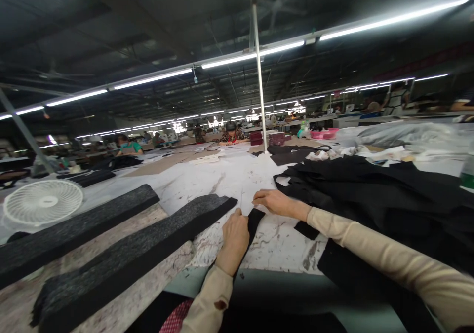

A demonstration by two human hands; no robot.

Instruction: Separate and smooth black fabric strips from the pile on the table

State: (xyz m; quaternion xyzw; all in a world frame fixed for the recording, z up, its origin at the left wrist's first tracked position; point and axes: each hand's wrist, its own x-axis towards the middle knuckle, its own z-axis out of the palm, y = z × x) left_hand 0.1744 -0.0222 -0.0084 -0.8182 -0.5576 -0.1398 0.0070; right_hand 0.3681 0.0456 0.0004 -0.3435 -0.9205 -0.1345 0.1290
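Observation:
In the head view my left hand (235,234) is closed, its fingers curled at the upper end of a narrow black fabric strip (256,220). The strip runs down toward me beneath that hand and wrist. Just beyond the strip's end, my right hand (274,202) reaches in from the right with fingertips pinched together above the white sheet. Whatever lies between those fingertips is too small to make out. A small black fabric piece (306,230) lies under my right wrist. To the left are two long stacks of dark strips, the nearer stack (137,254) and the farther stack (81,224).
A large heap of black fabric (377,195) covers the right of the white-covered table (207,175). At the left stands a white fan (43,202). A pale pole (260,81) rises from the table. Pink trays (324,133) and a person (232,133) are farther back.

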